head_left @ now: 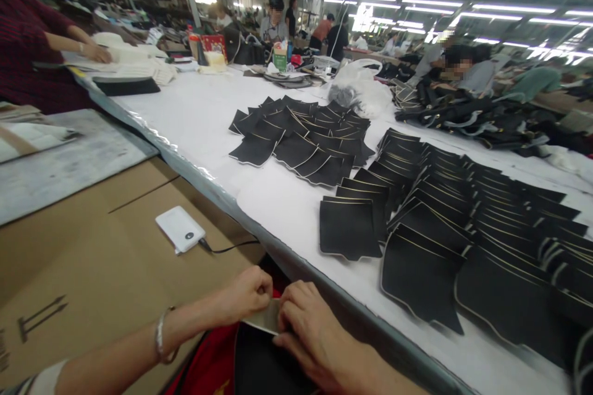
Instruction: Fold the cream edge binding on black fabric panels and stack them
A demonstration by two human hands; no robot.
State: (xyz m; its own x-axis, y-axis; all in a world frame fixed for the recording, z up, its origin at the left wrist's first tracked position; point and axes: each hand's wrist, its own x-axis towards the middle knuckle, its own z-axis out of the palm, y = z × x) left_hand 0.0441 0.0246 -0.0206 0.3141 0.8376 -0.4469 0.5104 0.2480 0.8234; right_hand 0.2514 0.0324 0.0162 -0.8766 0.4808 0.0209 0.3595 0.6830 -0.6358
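Observation:
Low in the view, my left hand (254,290), a bracelet on its wrist, is closed at the far edge of a black leather piece (259,361) with a pale beige underside showing. My right hand (308,324) curls its fingers and thumb over the same edge, a short gap from the left. The piece lies over something red (208,358) at my lap. Beyond my hands, on the white table (273,222), rows of overlapping black leather pieces (349,228) with light edges stretch to the right. A looser pile of similar pieces (296,142) lies farther back.
A white power bank (180,229) with a black cable rests on the cardboard box (92,259) at left. Farther back are a plastic bag (356,86), black bags (477,114) and a green box (280,57). At far left, a co-worker's hand (97,52) touches pale pieces.

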